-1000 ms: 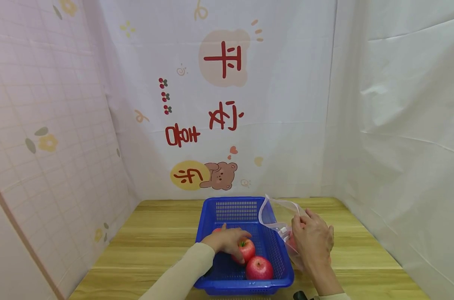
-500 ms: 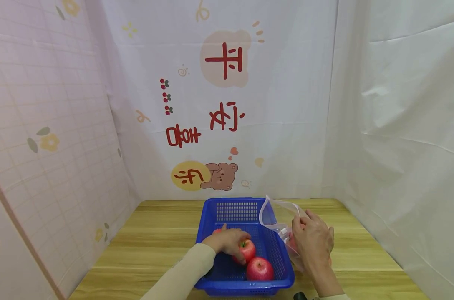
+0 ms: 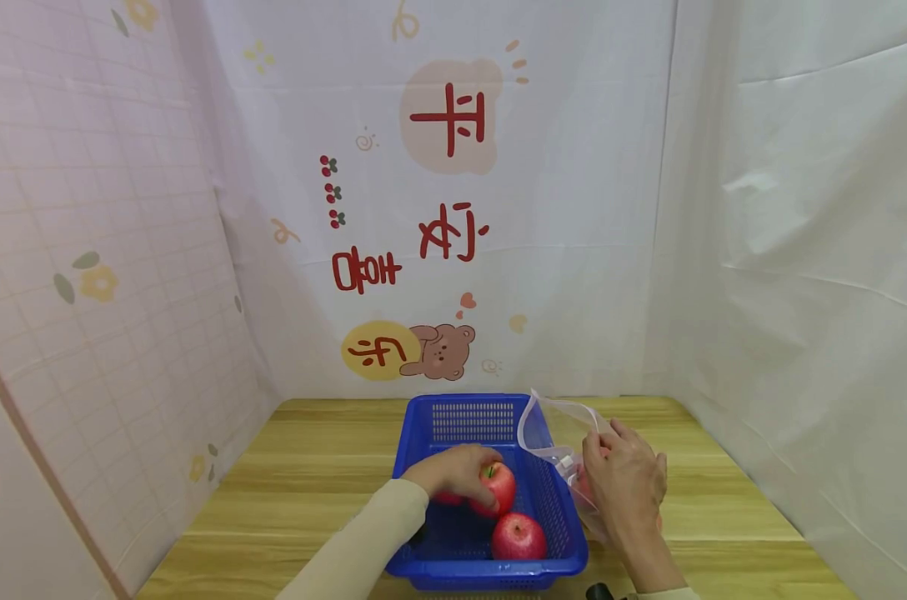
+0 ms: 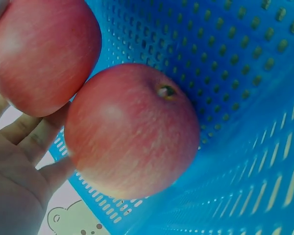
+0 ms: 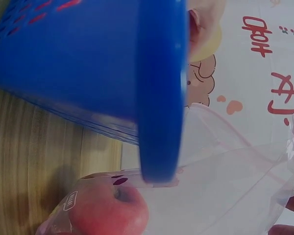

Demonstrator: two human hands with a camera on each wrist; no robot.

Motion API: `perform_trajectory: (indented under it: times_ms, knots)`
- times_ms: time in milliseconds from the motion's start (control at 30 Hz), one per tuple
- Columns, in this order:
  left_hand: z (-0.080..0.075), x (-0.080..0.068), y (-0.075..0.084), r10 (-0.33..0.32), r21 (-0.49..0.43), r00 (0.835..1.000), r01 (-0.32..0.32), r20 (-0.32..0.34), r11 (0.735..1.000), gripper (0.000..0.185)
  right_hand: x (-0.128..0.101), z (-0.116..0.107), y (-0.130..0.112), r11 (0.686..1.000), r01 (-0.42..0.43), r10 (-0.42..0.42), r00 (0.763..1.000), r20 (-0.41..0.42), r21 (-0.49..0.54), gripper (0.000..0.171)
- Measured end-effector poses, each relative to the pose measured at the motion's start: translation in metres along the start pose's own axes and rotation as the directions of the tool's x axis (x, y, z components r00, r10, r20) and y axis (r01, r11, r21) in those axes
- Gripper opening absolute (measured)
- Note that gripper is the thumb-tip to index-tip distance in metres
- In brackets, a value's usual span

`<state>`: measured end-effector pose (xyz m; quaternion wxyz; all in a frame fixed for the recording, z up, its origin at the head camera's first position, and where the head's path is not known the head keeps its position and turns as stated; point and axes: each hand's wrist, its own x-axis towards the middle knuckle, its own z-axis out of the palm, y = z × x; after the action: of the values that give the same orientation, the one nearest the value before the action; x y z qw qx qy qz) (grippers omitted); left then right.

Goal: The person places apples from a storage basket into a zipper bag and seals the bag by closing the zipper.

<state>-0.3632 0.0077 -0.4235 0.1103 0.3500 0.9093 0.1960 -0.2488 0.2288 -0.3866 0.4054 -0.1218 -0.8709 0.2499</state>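
My left hand (image 3: pixel 461 471) reaches into the blue basket (image 3: pixel 573 533) and grips a red apple (image 3: pixel 501 487) by its side, lifted a little. A second apple (image 4: pixel 132 132) lies right beside it in the left wrist view, mostly hidden under the hand in the head view. In the basket's front right corner sits another apple (image 3: pixel 519 537). My right hand (image 3: pixel 628 479) holds a clear zip bag (image 3: pixel 566 421) against the basket's right side, its mouth spread toward the basket. Inside the bag an apple (image 5: pixel 110 210) shows low down, partly covered by the hand in the head view.
The basket stands on a wood-grain table (image 3: pixel 303 475). White printed cloth (image 3: pixel 573 208) hangs behind the table and along both sides. A small dark object (image 3: pixel 599 591) shows by my right wrist at the lower edge.
My left hand has raised the apple slightly up and to the right, off its earlier spot. The right hand and the bag have stayed in place.
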Motion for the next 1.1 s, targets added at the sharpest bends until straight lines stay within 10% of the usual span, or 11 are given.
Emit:
perform_trajectory:
  times_ms: [1100]
  knots:
    - [-0.041, 0.009, 0.001, -0.044, -0.226, 0.978, -0.004, -0.206, 0.974, 0.072, 0.000, 0.000, 0.000, 0.999, -0.045, 0.044, 0.998, 0.050, 0.020, 0.029]
